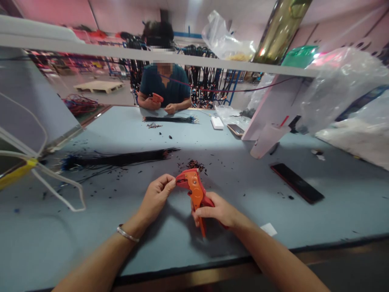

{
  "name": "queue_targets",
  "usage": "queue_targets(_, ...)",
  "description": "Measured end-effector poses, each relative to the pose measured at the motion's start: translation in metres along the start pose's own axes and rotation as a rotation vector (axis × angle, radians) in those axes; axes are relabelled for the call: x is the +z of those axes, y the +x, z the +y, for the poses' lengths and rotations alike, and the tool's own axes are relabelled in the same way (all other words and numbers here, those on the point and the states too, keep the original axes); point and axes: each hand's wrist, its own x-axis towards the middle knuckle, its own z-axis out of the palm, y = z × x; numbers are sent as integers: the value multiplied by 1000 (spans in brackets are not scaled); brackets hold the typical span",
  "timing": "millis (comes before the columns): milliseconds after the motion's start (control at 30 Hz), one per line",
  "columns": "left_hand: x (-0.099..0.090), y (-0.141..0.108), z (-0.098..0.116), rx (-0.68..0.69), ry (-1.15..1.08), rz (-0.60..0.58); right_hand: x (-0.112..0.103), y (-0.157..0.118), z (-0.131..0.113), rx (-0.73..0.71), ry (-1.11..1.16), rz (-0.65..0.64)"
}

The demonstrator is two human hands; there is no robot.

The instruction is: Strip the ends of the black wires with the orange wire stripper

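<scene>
Near the middle of the surface [91, 243], the right hand [217, 211] has its fingers wrapped around the orange stripper [194, 190] handles; the left hand [158, 192] pinches shut at its head, probably on a thin wire, too small to tell. Best to seat the wire straight before squeezing

Glossy orange plastic stripper [196, 190], matt blue tabletop [237, 178], seemingly metal bracelet [127, 234]

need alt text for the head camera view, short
A person's right hand grips an orange plastic wire stripper while the left hand pinches at its jaws, over a blue-grey worktable with a black wire bundle. A co-worker sits opposite.
</scene>
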Motion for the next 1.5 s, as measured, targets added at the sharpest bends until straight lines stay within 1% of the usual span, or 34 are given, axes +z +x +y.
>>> queue_targets(267, 0, 0, -1, 11, -32, 5, 2, 0, 2, -31, -28, 0)
queue_targets(500, -2, -2, 4, 23, 43, 12, 2, 1, 3, -29, -14, -14)
queue_targets(667, -1, -2, 5, 27, 46, 26, 2, 3, 9, -42, -10, -17)
queue_targets(833, -2, -1, 7, 36, 25, 26, 4, 4, 11, -48, -8, -1)
queue_targets(1033, -3, -1, 11, 42, 59, 27, 7, 5, 12, -61, -16, 15)
queue_targets(1200, -3, 0, 14, 55, 53, 48, 8, 7, 13, -58, -15, 12)
queue_targets(1500, -3, -2, 13, 71, 77, 78, 11, 9, 15, -54, -23, 51)
